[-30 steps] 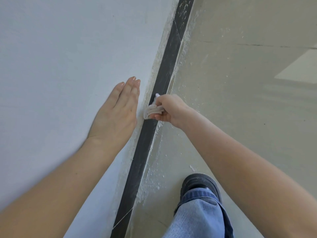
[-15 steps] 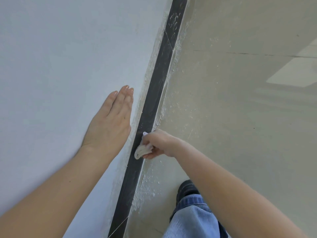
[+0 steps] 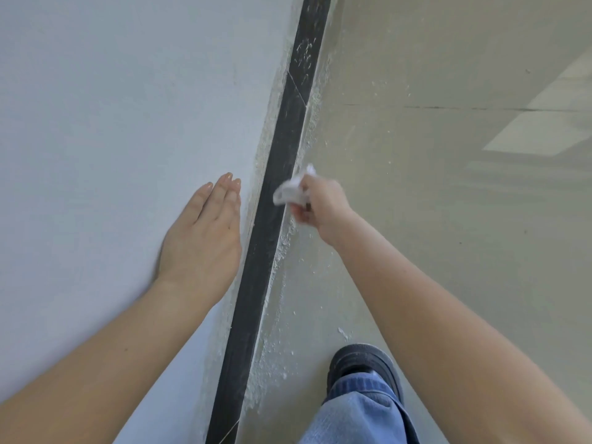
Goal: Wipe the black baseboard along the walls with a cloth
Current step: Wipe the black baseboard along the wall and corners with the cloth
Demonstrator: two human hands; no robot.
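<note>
At frame centre, the right hand [image 3: 322,205] pinches a crumpled white cloth [image 3: 292,190] against the long black baseboard [image 3: 272,213] running diagonally between pale wall [image 3: 112,123] and dusty floor [image 3: 432,219]. The left hand [image 3: 205,235] lies flat and empty on the wall, fingers extended.

Right hand [image 3: 323,203] fingers hidden behind cloth [image 3: 293,190].

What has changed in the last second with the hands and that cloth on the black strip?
The right hand, gripping the white cloth, slid toward the person along the black baseboard and has now pushed back away again, so the cloth sits further up the strip. Nothing was picked up or let go. The left hand stayed flat on the wall, and the shoe stayed on the floor.
</note>
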